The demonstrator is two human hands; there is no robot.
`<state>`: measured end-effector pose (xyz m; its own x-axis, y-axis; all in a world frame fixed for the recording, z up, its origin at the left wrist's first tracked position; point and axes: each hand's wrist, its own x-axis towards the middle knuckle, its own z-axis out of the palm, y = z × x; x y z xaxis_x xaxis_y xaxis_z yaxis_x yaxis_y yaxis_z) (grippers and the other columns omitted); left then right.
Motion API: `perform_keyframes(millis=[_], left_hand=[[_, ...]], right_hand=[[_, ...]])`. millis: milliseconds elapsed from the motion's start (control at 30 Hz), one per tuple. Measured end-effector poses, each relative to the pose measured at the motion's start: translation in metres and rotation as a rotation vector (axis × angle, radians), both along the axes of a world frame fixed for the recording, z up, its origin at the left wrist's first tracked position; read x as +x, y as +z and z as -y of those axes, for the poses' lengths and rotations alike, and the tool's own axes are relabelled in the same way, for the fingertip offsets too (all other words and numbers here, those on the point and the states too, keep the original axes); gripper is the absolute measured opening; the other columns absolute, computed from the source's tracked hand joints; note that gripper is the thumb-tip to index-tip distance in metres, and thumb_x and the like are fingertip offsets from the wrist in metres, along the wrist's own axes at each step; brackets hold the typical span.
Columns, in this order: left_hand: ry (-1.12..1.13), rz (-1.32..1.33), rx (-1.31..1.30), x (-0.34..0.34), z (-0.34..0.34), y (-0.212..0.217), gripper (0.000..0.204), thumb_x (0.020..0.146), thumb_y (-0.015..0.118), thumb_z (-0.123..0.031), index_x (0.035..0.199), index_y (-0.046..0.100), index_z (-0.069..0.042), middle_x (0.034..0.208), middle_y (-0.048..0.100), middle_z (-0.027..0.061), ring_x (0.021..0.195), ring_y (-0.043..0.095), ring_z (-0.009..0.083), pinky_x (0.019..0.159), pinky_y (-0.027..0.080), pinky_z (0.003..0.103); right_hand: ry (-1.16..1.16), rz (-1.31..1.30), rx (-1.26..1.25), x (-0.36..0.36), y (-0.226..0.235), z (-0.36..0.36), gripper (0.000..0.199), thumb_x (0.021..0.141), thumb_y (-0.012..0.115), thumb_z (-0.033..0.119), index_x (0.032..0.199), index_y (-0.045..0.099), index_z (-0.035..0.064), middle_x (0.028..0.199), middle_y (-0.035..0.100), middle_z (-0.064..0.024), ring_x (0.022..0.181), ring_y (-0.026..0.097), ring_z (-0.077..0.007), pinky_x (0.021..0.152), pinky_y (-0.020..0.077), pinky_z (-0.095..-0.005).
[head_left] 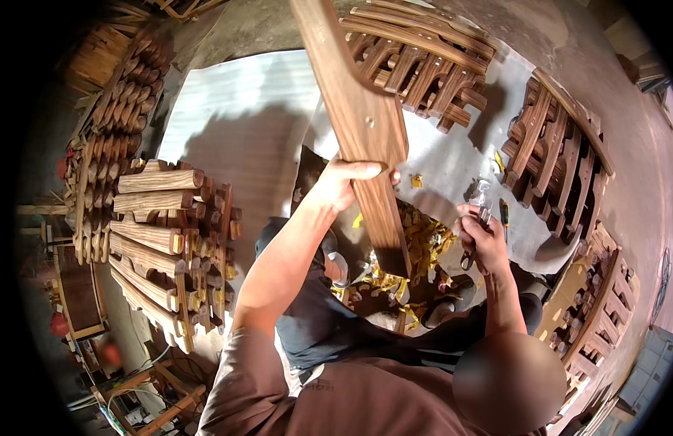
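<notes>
My left hand [344, 185] is closed around the narrow part of a long brown wooden furniture part [365, 120]. The piece is held tilted, its wide shoulder and small round hole above my grip and its square end low over my lap. To its right, my right hand [484, 236] grips a dark-handled tool [467, 259], whose kind I cannot make out. Something shiny [480, 192] shows just beyond those fingers; whether it belongs to the tool is unclear. Beside this hand lies a screwdriver [504, 212] with a black and yellow handle.
Stacked wooden parts [151, 240] stand at the left, with more piles at the far side [424, 65] and the right [554, 145]. A white sheet [242, 80] covers the floor ahead. Yellow scraps [427, 243] litter the ground between my legs.
</notes>
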<state>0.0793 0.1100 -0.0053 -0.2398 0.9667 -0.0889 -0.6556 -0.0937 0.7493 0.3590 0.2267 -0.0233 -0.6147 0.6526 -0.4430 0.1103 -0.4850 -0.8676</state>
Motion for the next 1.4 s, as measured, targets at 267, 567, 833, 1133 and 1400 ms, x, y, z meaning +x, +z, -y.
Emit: perform_keyframes(millis=[267, 567, 833, 1133, 1400], left_hand=[[0.316, 0.150, -0.102, 0.013, -0.010, 0.000, 0.068, 0.085, 0.069, -0.047, 0.134, 0.049, -0.004, 0.117, 0.063, 0.0136, 0.101, 0.063, 0.0289, 0.085, 0.053, 0.045], [0.149, 0.091, 0.010, 0.055, -0.011, 0.014, 0.066, 0.087, 0.062, -0.050, 0.137, 0.050, -0.008, 0.119, 0.063, 0.0105, 0.101, 0.061, 0.0245, 0.086, 0.052, 0.041], [0.070, 0.155, 0.050, 0.068, 0.001, -0.012, 0.053, 0.090, 0.066, -0.035, 0.127, 0.054, 0.001, 0.109, 0.066, 0.0148, 0.096, 0.065, 0.0256, 0.085, 0.055, 0.042], [0.085, -0.391, 0.006, 0.056, 0.016, 0.004, 0.095, 0.072, 0.085, -0.033, 0.143, 0.034, 0.004, 0.125, 0.057, 0.0163, 0.115, 0.057, 0.0244, 0.101, 0.044, 0.038], [0.181, -0.549, -0.137, 0.056, -0.006, -0.031, 0.093, 0.055, 0.082, -0.006, 0.140, 0.043, 0.001, 0.124, 0.062, 0.0178, 0.116, 0.059, 0.0314, 0.104, 0.045, 0.042]], right_hand=[[0.046, 0.041, 0.539, -0.002, -0.004, 0.008, 0.013, 0.087, 0.070, 0.003, 0.098, 0.070, -0.0029, 0.083, 0.065, 0.0013, 0.072, 0.054, -0.0038, 0.066, 0.0454, -0.0211], [0.070, -0.071, 1.328, -0.078, 0.099, -0.008, 0.029, 0.078, 0.078, 0.007, 0.106, 0.073, 0.0086, 0.077, 0.063, -0.0060, 0.065, 0.060, -0.0141, 0.060, 0.0477, -0.0270], [0.136, 0.103, 1.634, -0.066, 0.091, 0.013, 0.031, 0.076, 0.075, 0.005, 0.107, 0.073, 0.0092, 0.094, 0.068, -0.0088, 0.080, 0.068, -0.0248, 0.072, 0.0549, -0.0349], [0.071, 0.168, 1.759, -0.076, 0.072, 0.007, 0.021, 0.069, 0.066, 0.001, 0.089, 0.068, 0.0049, 0.090, 0.068, -0.0127, 0.078, 0.067, -0.0299, 0.069, 0.0549, -0.0375], [-0.137, 0.265, 1.627, -0.074, 0.094, 0.019, 0.009, 0.071, 0.065, 0.000, 0.079, 0.065, 0.0028, 0.075, 0.063, -0.0108, 0.069, 0.065, -0.0263, 0.061, 0.0508, -0.0360]])
